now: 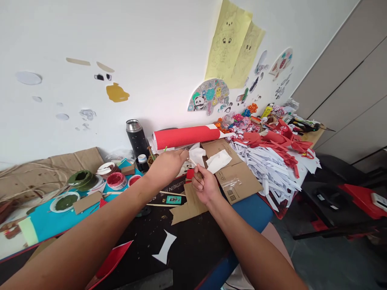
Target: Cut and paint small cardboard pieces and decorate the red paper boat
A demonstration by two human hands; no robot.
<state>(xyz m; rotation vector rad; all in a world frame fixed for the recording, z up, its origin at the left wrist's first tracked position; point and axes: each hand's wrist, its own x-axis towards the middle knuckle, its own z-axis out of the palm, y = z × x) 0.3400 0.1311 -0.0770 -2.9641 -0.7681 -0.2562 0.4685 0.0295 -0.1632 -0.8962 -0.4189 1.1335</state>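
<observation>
Fingers of left hand [169, 163] and right hand [203, 183] pinched together on either end of thin stick [191, 162], raised off desk [181, 245] for working room, white paper scrap [198, 155] just beyond, red roll [187, 136] farther back.

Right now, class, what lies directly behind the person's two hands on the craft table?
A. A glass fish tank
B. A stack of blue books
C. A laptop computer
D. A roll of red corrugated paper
D: a roll of red corrugated paper lies along the wall just behind the left hand and right hand, beside a black flask.
</observation>
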